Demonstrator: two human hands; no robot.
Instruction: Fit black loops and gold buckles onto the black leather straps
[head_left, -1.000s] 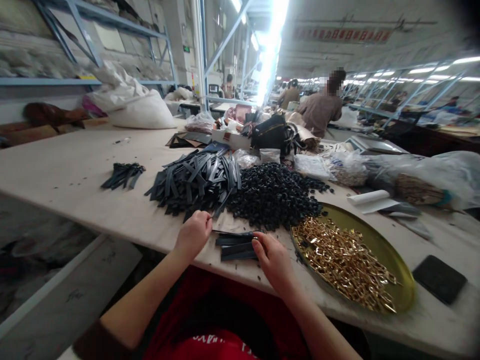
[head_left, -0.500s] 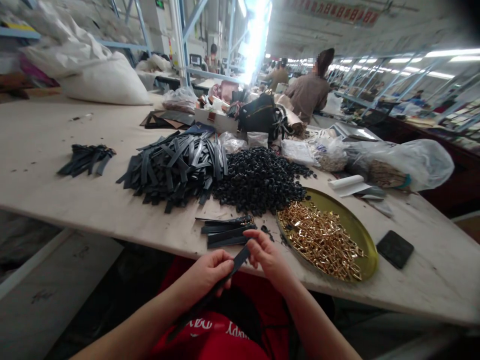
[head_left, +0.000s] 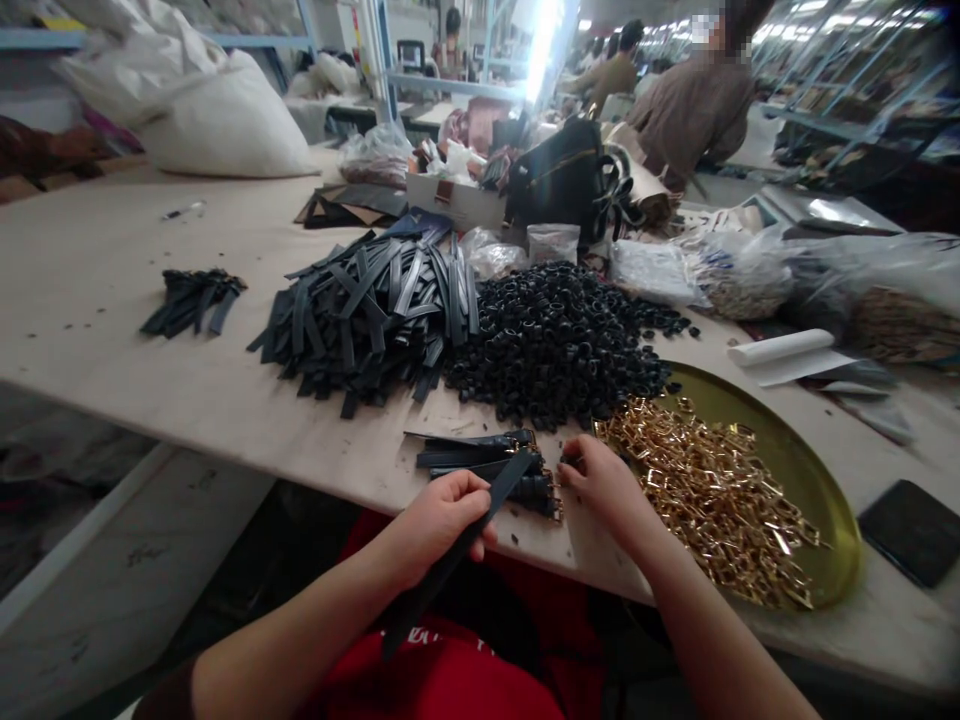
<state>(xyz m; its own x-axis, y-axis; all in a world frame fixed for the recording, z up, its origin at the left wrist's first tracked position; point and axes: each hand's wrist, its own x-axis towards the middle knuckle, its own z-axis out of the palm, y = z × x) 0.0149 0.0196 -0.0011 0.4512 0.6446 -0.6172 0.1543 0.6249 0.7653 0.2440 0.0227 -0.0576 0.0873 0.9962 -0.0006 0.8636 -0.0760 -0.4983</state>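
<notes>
A long black strap (head_left: 504, 485) slants upward out of my left hand (head_left: 457, 510), its fingers wrapped around it near the table's front edge. To the right, my right hand (head_left: 606, 485) rests at the tabletop with its fingertips pinched. A small dark thing shows at those fingertips, too hidden to name. Between the hands lies a small stack of black straps (head_left: 480, 450) with gold buckles (head_left: 553, 500) at their right ends. Behind it are a heap of loose black straps (head_left: 367, 310) and a pile of small black loops (head_left: 555, 335).
A round gold tray (head_left: 836, 540) holds many gold buckles, right of my right hand. Beyond it lies a black flat object (head_left: 911, 530). Another strap bundle (head_left: 191, 300) lies left. A black bag (head_left: 559, 180), plastic packets (head_left: 652, 270) and a white sack (head_left: 225, 115) stand farther back.
My right hand has left the strap's upper end and moved right, down to the tabletop beside the tray. My left hand still holds the strap. The view has shifted closer to the table.
</notes>
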